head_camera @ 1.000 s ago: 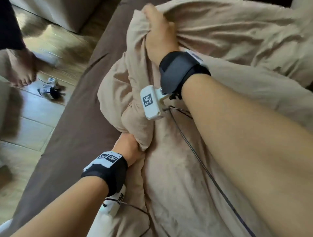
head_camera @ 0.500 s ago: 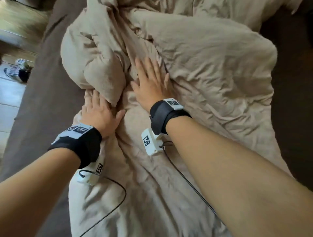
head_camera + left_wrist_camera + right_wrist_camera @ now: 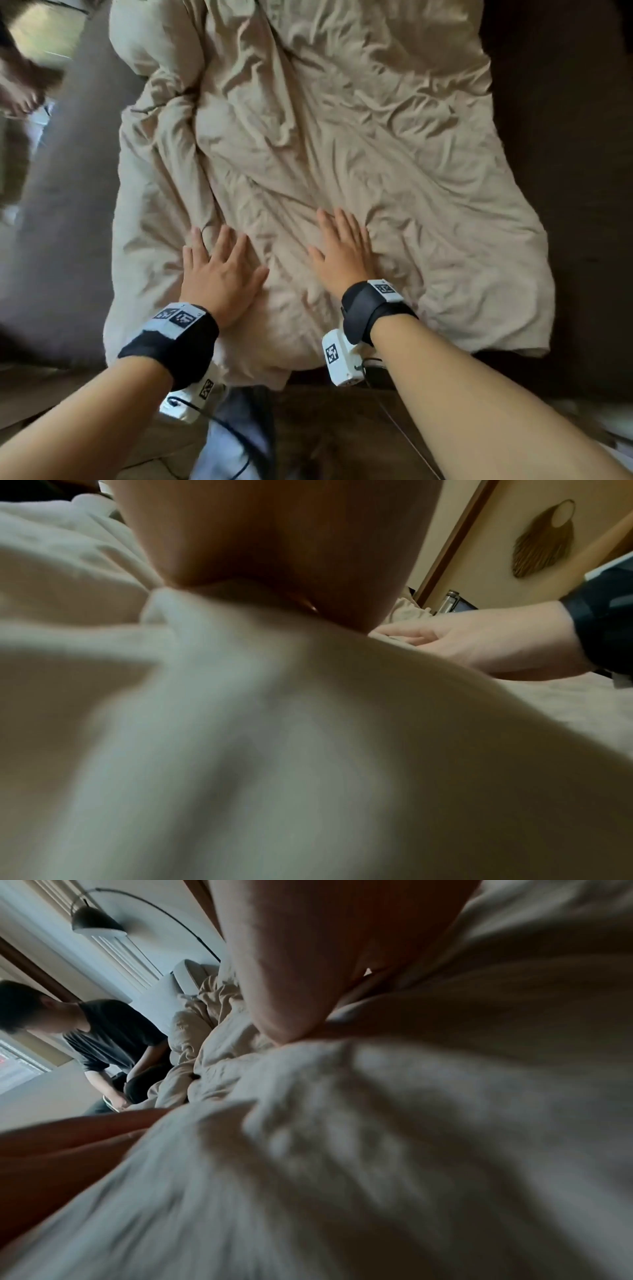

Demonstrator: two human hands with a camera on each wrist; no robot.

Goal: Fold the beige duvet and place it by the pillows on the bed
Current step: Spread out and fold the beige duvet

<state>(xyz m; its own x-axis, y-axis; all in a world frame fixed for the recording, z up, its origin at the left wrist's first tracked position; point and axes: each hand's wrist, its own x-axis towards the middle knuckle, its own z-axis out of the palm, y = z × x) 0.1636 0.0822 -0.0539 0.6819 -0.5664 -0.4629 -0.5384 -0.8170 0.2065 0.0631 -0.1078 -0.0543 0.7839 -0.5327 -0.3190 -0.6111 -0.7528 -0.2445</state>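
Now both hands flat, left hand [image 3: 219, 274], right hand [image 3: 342, 253], pressing smoothed duvet [image 3: 342, 137], earlier bunched.

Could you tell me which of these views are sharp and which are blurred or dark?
Head view: duvet and both flat hands, left hand, right hand, fairly sharp; edges dark, top-left corner smeared. Left wrist view: near fabric out of focus. Right wrist view: fabric blurred, lamp clearer.

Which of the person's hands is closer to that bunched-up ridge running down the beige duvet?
Left. The left hand lies flat on the beige duvet with its fingertips at the ridge's lower end. The right hand presses flat farther to the right, on smoother fabric.
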